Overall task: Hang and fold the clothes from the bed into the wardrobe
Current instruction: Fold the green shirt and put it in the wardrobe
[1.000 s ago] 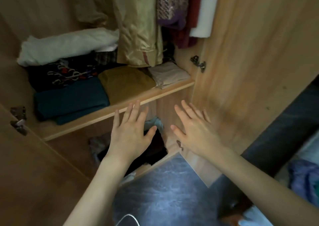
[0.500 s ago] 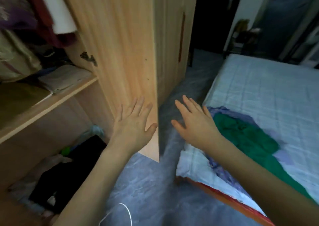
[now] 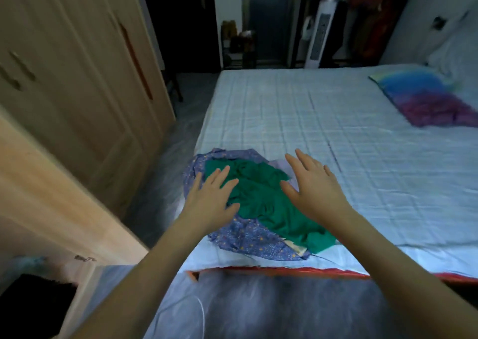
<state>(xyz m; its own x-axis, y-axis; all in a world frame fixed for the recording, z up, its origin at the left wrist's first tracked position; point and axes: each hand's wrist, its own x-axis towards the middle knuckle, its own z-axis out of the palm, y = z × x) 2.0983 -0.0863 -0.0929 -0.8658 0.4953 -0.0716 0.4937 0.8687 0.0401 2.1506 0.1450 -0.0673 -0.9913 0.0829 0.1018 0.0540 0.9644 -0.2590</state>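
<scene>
While green garment (image 3: 269,204) lies crumpled on blue floral cloth (image 3: 248,237) at bed (image 3: 323,121) near corner, my left hand (image 3: 210,200) and right hand (image 3: 314,187) above it, each grip apart, fingers spread, holding nothing, wardrobe door (image 3: 59,196) at left

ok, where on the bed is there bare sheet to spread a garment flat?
Bare sheet runs from the clothes pile to the far edge, and right of the right hand up to the multicoloured pillow. Crowded: near-left corner, where the green garment lies on the blue floral cloth under both hands.
</scene>
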